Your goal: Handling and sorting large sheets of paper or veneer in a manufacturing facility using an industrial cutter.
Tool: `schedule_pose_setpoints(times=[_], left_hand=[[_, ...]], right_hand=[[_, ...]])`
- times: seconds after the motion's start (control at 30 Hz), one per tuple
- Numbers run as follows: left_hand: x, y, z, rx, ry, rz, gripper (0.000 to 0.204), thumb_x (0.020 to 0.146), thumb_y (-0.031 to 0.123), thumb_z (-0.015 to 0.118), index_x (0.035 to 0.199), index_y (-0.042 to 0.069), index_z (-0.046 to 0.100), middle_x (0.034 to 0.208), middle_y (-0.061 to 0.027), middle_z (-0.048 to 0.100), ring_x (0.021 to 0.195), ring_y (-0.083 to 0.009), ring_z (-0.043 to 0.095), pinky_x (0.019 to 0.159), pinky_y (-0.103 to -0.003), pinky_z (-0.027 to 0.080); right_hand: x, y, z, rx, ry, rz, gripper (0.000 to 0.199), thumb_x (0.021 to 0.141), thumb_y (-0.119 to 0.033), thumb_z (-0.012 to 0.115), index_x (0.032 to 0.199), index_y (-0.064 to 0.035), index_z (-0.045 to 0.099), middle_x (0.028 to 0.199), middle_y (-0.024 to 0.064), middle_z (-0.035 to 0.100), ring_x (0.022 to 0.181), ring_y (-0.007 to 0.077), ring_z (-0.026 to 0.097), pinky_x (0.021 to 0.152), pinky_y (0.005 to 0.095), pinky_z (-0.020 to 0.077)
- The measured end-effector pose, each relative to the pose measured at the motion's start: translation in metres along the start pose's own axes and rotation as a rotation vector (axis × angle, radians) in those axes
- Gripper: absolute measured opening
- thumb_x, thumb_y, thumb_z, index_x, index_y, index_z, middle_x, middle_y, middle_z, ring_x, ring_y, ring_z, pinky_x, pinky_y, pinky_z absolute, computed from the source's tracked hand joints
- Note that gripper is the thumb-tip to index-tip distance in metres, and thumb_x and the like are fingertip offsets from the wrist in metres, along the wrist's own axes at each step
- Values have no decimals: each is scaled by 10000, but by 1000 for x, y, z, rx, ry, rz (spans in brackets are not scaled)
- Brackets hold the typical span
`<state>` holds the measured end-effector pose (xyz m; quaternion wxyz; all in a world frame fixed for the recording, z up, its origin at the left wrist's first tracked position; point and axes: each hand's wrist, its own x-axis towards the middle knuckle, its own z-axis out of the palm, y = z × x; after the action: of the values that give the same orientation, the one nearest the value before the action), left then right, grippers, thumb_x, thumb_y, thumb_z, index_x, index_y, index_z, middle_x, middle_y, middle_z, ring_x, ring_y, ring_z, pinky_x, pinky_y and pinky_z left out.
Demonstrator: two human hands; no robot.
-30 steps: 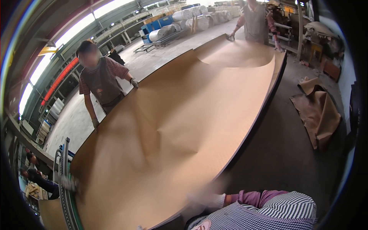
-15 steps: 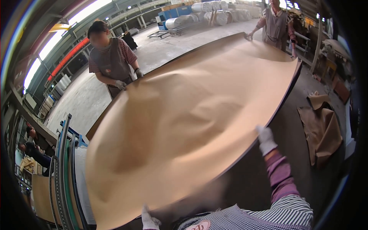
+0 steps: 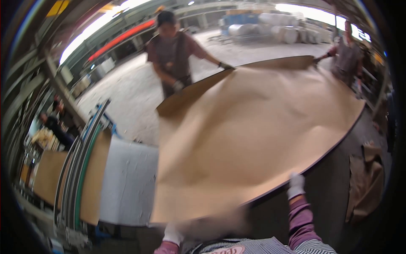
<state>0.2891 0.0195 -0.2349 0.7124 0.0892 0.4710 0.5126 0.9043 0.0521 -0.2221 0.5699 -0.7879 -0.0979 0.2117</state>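
A very large thin brown sheet hangs in the air, sagging and rippled. My left hand, in a white glove, grips its near corner at the bottom of the view. My right hand, also white-gloved, holds the sheet's near right edge. A person in a brown shirt holds the far left edge with gloved hands. Another person holds the far right corner.
A grey slab and a brown board lie at left beside a metal roller frame. Crumpled brown scraps lie on the dark floor at right. Two people crouch at far left. Large rolls stand far back.
The sheet has swung to the right and lifted, uncovering the grey slab and board at left. The person in the brown shirt has come nearer the centre. My hands keep their grip.
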Motion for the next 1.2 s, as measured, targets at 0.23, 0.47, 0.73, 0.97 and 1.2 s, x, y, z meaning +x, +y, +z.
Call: schedule_pose_setpoints(times=[0.23, 0.47, 0.73, 0.97, 1.2], left_hand=[[13, -18, 35, 503, -159, 192, 321, 928, 175, 500, 1173, -19, 573, 1108, -122, 625, 957, -200, 614, 797, -343, 526], [-24, 56, -34, 137, 510, 131, 396, 854, 76, 630, 1203, -21, 470, 803, -55, 560, 613, -122, 537, 512, -269, 461], [-13, 135, -346, 536, 1160, -13, 755, 730, 340, 664, 1294, -92, 409, 1307, -297, 467, 1248, -367, 445, 1053, -404, 326], [52, 281, -538, 502, 1366, 484, 845, 693, 231, 733, 1364, -75, 320, 1366, -262, 425, 1240, -360, 447, 1018, -349, 375], [72, 304, -520, -112, 668, 177, 263, 833, 146, 681, 1045, 9, 607, 950, -92, 649, 727, -219, 653, 508, -387, 588]], right_hand=[[-40, -25, 16, 19, -297, -51, 451, 801, -216, 646, 1135, 81, 577, 1079, 130, 613, 955, 245, 576, 840, 393, 459], [-71, -43, 5, -245, 154, -8, 667, 849, -500, 562, 1104, 116, 598, 1090, 208, 645, 1007, 308, 605, 875, 358, 464], [-285, 81, 42, -611, -670, -323, 468, 884, -310, 574, 1211, 22, 530, 992, 135, 655, 780, 271, 638, 671, 396, 536], [-584, -9, 237, -898, -1029, 171, 407, 910, -313, 548, 1210, -38, 545, 1000, 118, 657, 823, 326, 627, 753, 418, 519], [-626, 29, 307, -779, -1148, 328, 437, 859, -162, 589, 1235, 35, 486, 853, 100, 606, 670, 159, 579, 565, 275, 442]])
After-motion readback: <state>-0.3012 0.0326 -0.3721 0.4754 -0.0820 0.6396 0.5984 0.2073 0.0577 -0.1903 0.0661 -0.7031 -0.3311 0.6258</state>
